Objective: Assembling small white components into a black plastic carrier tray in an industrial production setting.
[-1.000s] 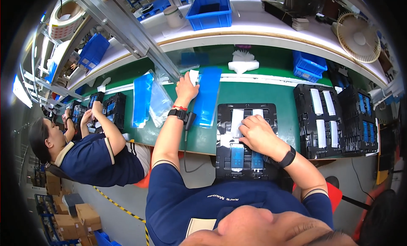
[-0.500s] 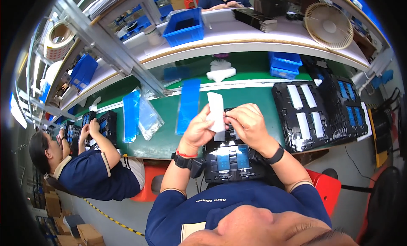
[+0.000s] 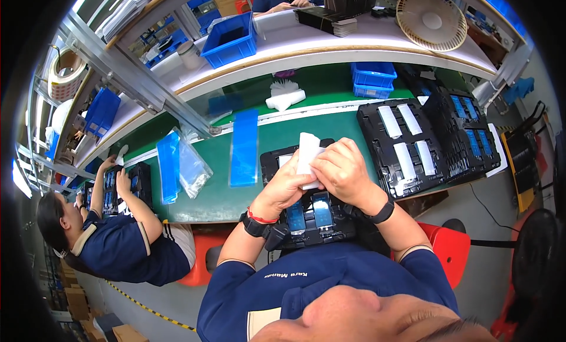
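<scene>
A white strip [image 3: 308, 148], folded or overlapping, is pinched in my left hand [image 3: 284, 187], its upper end standing above the fingers. My right hand [image 3: 343, 172] has its fingers closed on the right edge of the same strip, close against my left fingertips. Directly beneath both hands lies a black moulded tray [image 3: 339, 229] at the table's near edge. Two blue-filmed rectangular pieces [image 3: 322, 211] sit in its near pockets. My hands cover much of the tray's far half.
On the green table [image 3: 236, 203] to the left lie blue film sheets [image 3: 243, 147] and clear bags [image 3: 194, 171]. More black trays [image 3: 401, 138] with white strips stand at right. Blue bins [image 3: 373, 78] stand behind, under a shelf with a fan [image 3: 431, 20]. A co-worker [image 3: 112, 242] sits at left.
My hands have drawn together, and my right fingers now grip the white strip's edge. The view has shifted, uncovering more of the tray's far left corner. The co-worker's arm at left has reached farther.
</scene>
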